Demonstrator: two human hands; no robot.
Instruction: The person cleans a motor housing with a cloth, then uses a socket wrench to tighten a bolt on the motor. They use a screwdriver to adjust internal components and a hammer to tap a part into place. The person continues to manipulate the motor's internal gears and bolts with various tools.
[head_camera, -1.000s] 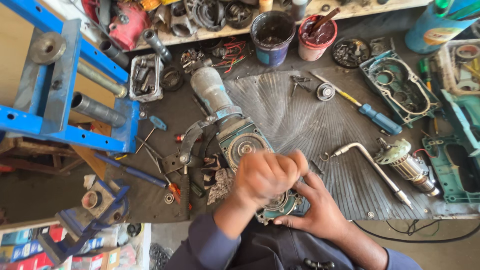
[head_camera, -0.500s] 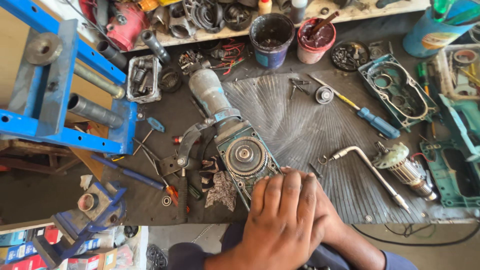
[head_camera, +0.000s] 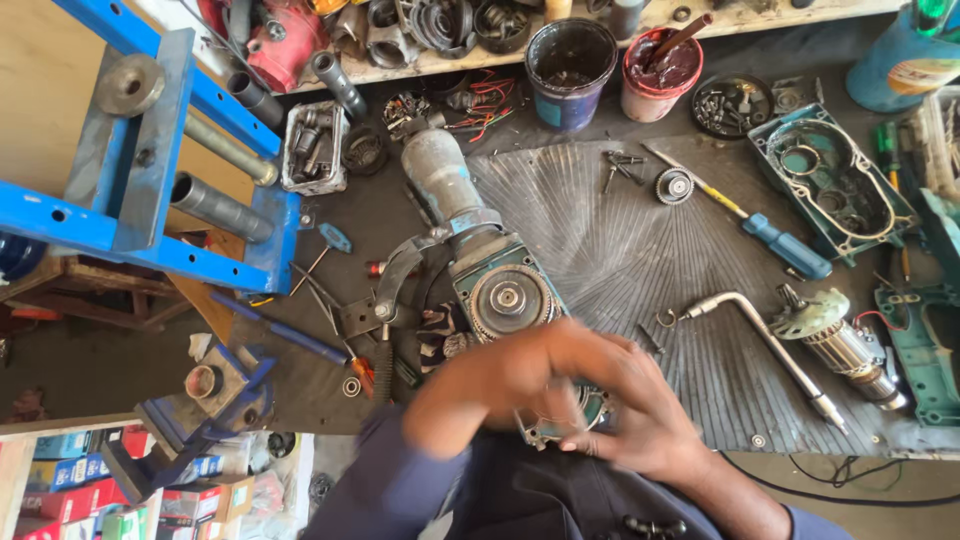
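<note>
Both forearms come in from the bottom edge and cross over the near end of the opened power tool (head_camera: 480, 270), which lies on the dark surface (head_camera: 390, 215) just beside a ribbed mat (head_camera: 640, 250). The left hand (head_camera: 500, 385) and right hand (head_camera: 625, 410) are blurred, pressed together on the tool's teal casing; how tightly they grip, I cannot tell. The round gear (head_camera: 508, 298) lies uncovered above them.

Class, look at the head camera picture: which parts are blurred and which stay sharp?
Head view: both hands, left hand and right hand, are smeared by motion blur; the opened power tool, the blue-handled screwdriver and the ribbed mat stay sharp.
</note>
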